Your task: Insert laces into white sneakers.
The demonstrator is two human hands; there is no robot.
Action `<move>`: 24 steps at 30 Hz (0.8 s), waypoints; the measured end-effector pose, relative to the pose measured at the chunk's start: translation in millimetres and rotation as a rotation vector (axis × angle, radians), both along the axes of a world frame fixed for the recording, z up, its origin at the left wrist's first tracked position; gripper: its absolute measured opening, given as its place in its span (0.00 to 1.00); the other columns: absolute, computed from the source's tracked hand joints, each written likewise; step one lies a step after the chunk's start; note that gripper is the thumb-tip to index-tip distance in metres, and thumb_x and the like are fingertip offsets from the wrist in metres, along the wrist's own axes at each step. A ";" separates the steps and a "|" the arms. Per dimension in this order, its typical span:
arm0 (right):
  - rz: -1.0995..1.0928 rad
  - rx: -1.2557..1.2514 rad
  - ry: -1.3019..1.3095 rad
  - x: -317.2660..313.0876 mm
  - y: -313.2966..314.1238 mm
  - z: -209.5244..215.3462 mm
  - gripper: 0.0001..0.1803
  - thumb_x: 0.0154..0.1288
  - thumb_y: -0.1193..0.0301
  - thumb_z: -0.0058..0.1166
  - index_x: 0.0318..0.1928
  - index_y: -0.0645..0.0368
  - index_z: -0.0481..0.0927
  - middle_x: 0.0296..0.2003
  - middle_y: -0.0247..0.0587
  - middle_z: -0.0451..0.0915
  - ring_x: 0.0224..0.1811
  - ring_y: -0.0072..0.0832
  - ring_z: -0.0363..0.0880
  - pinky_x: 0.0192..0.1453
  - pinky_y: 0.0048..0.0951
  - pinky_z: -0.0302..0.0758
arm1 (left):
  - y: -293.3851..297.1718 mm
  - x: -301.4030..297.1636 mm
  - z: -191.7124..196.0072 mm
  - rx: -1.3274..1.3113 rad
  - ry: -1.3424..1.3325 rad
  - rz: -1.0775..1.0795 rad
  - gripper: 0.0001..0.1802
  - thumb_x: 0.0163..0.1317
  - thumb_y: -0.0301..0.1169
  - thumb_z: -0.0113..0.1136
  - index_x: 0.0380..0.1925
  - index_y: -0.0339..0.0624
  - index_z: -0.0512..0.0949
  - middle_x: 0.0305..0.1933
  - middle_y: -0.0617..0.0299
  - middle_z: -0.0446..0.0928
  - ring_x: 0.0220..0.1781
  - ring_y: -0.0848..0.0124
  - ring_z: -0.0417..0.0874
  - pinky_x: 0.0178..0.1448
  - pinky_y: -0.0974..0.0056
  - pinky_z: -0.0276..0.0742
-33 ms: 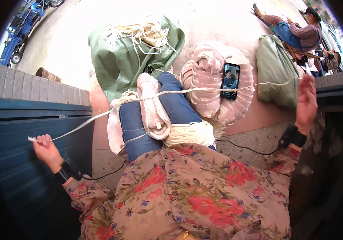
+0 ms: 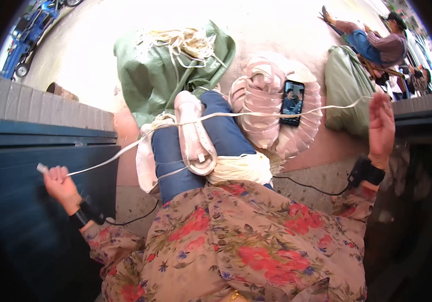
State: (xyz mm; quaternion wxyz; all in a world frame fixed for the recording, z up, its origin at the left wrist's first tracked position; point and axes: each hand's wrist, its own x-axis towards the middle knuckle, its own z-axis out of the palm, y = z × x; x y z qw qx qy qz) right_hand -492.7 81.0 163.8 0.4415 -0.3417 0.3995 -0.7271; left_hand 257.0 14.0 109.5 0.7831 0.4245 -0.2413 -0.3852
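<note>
A pale pink shoe upper (image 2: pixel 190 143) lies on my lap, toe end away from me. A long white shoelace (image 2: pixel 259 114) runs across it and spreads out to both sides. At the far left, my left hand (image 2: pixel 61 189) is closed around one part of the lace, and a short white end sticks out past the fingers. My right hand (image 2: pixel 382 126) is raised at the right with its fingers together; the other end of the lace meets its fingertips. The exact grip there is partly hidden. Between the hands, the lace sags slightly.
Bundled pink uppers (image 2: pixel 256 108) lie right of my knees, with a phone (image 2: pixel 291 103) on them. Beyond my knees, a green sack (image 2: pixel 143 80) carries loose laces (image 2: pixel 186 40). Cream laces (image 2: pixel 241 170) rest on my thigh. Another sack (image 2: pixel 344 90) stands near a seated person (image 2: pixel 384 45).
Both hands have shifted only a little: the right slightly down and inward, the left a touch to the right. The shoelace still stretches between them across the shoe upper.
</note>
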 end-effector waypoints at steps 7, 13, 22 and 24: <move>0.314 0.143 1.090 158.5 -44.5 -111.2 0.04 0.59 0.75 0.50 0.32 0.63 0.76 0.33 0.37 0.74 0.33 0.26 0.70 0.40 0.23 0.66 | 12.1 -117.3 -33.5 0.467 -0.328 -0.187 0.13 0.62 0.35 0.51 0.44 0.44 0.68 0.17 0.76 0.57 0.14 0.87 0.55 0.14 0.79 0.50; 0.798 0.062 1.162 278.4 -33.4 -127.9 0.03 0.54 0.76 0.54 0.29 0.63 0.76 0.29 0.49 0.76 0.34 0.42 0.75 0.37 0.34 0.71 | 97.4 -101.2 -48.2 0.660 -0.467 -0.059 0.14 0.61 0.31 0.51 0.46 0.40 0.68 0.16 0.76 0.57 0.13 0.87 0.53 0.14 0.79 0.48; 1.096 -0.110 1.230 340.3 -40.1 -120.2 0.05 0.55 0.74 0.52 0.32 0.63 0.75 0.24 0.50 0.76 0.28 0.45 0.75 0.31 0.35 0.72 | 206.4 -14.8 -75.2 0.803 -0.636 0.309 0.09 0.61 0.30 0.50 0.39 0.37 0.73 0.23 0.72 0.68 0.22 0.86 0.62 0.24 0.78 0.59; 1.163 -0.059 1.260 350.3 -37.9 -117.8 0.05 0.56 0.74 0.52 0.32 0.63 0.75 0.25 0.50 0.76 0.28 0.44 0.76 0.32 0.35 0.72 | 213.5 -15.1 -88.4 0.910 -0.329 0.378 0.10 0.61 0.33 0.51 0.37 0.38 0.72 0.19 0.74 0.63 0.15 0.86 0.56 0.16 0.78 0.52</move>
